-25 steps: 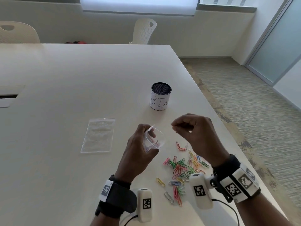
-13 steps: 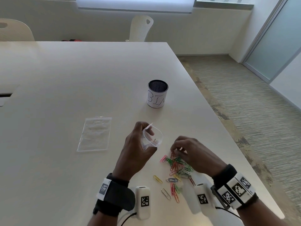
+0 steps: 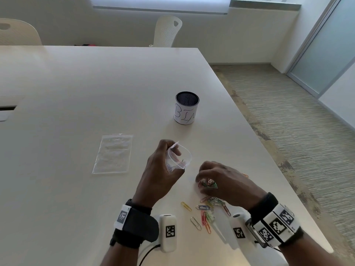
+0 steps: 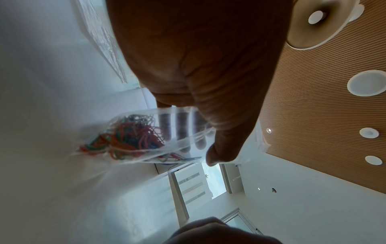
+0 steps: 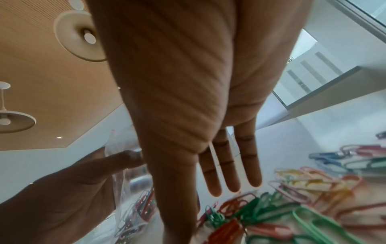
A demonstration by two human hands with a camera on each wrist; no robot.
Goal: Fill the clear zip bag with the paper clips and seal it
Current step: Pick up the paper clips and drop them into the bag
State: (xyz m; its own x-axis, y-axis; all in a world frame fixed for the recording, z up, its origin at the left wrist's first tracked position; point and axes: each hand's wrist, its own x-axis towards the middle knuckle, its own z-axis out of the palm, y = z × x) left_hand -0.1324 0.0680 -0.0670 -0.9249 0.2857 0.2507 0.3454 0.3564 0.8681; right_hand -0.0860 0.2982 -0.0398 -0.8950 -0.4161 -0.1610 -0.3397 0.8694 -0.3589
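- Nearest the person, loose paper clips [image 3: 204,215] in yellow, blue, red, green and silver lie scattered on the counter [image 3: 76,89], within easy reach for picking.
- Just beyond them, the right hand [image 3: 222,181] is cupped over a small bunch of clips. In the head view the fingers curl round them; in the wrist view three fingers reach straight down at the pile, likely raking a bunch together.
- Left of it, the left hand [image 3: 163,169] pinches the clear zip bag [image 3: 179,158] off the counter, thumb and fingers spreading the mouth wide towards the right hand so clips can drop in. Coloured clips already sit at its bottom; the red-lined zip is unsealed.
- Farther left, a spare clear bag [image 3: 113,153] lies flat.
- Beyond, a black mesh cup [image 3: 186,108] wears a white paper wrap hand-lettered "BIN".
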